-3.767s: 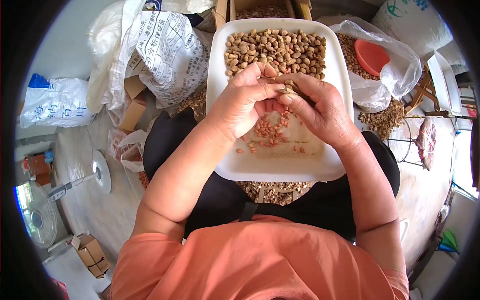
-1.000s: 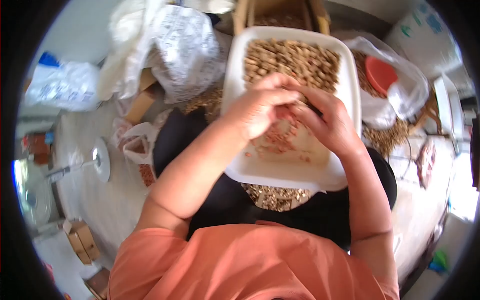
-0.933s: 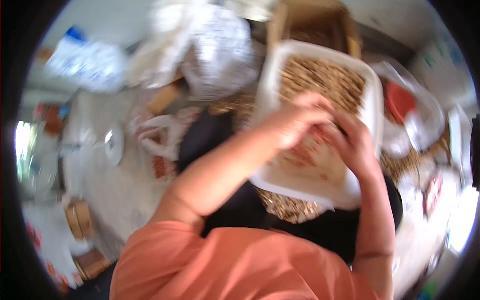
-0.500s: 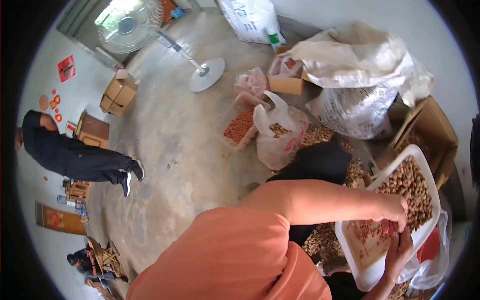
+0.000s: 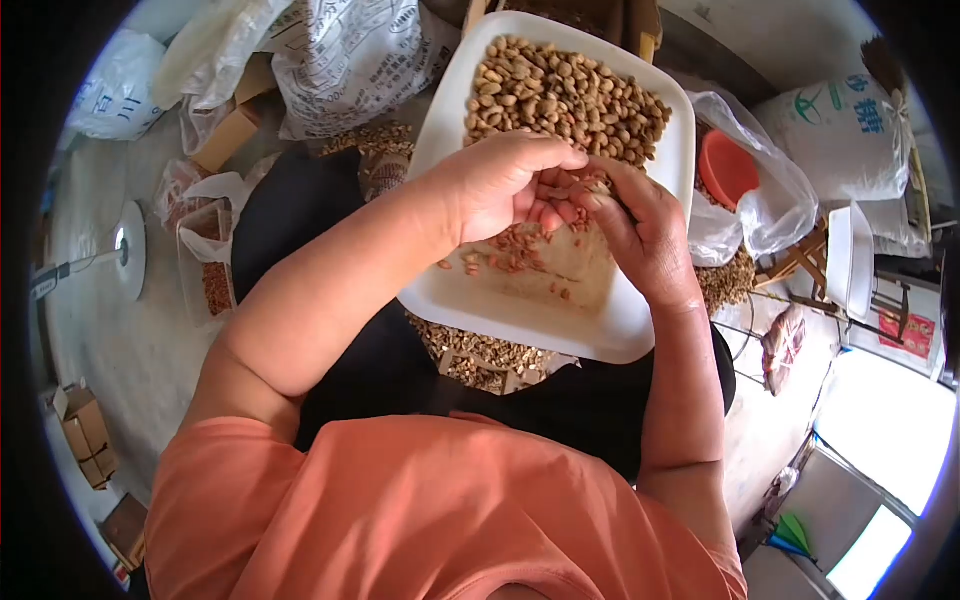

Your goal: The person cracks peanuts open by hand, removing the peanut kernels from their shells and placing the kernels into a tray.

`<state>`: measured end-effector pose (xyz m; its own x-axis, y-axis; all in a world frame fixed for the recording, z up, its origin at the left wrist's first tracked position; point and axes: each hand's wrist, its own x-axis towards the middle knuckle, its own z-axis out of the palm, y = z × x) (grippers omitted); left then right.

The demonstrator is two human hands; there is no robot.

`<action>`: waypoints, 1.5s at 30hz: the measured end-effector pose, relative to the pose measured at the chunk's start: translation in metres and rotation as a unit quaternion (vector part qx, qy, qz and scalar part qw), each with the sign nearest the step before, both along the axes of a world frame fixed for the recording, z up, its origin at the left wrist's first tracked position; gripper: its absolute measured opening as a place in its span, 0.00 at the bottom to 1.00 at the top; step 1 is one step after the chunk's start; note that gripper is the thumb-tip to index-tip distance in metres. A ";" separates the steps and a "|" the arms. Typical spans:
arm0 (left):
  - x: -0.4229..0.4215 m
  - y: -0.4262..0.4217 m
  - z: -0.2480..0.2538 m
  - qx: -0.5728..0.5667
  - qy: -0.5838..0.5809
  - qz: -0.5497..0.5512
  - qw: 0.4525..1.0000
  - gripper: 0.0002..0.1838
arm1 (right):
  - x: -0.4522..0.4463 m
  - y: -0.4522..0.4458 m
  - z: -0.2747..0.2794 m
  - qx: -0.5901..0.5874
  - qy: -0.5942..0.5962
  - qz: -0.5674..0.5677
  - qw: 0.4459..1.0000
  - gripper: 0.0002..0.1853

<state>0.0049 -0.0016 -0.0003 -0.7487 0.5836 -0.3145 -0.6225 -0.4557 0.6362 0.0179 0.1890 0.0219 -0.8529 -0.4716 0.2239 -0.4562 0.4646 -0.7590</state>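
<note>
A white plastic tray [image 5: 625,342] lies across my lap. Brown unshelled peanuts [image 5: 570,100] fill its far end, and loose reddish peanut kernels [image 5: 520,245] lie scattered nearer to me. Above the tray's middle, my left hand [image 5: 515,185] is curled, palm turned up, with reddish kernels seemingly among its fingers. My right hand [image 5: 645,225] meets it there, thumb and fingers pinching a peanut [image 5: 598,186]. The fingers partly cover what they hold.
Peanut shells [image 5: 480,350] are heaped below the tray. To the right stand a red bowl [image 5: 728,170] in a clear plastic bag and a full white sack [image 5: 840,135]. At left are a printed sack [image 5: 350,70], a container of kernels [image 5: 215,285] and a fan base [image 5: 130,250].
My view has swung from the room, with the standing fan and other people, round to the tray in front of me. Both hands are still together above the tray.
</note>
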 end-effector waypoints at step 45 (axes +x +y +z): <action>0.157 -0.030 0.055 -0.455 0.359 0.018 0.815 0.04 | 0.031 0.014 0.033 -0.079 -0.259 0.101 0.957 0.07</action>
<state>0.1621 -0.0312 0.0550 -0.9421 0.3262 -0.0783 0.0621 0.3990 0.9149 0.0492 0.2034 0.0546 -0.7637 -0.6338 -0.1227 -0.0680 0.2680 -0.9610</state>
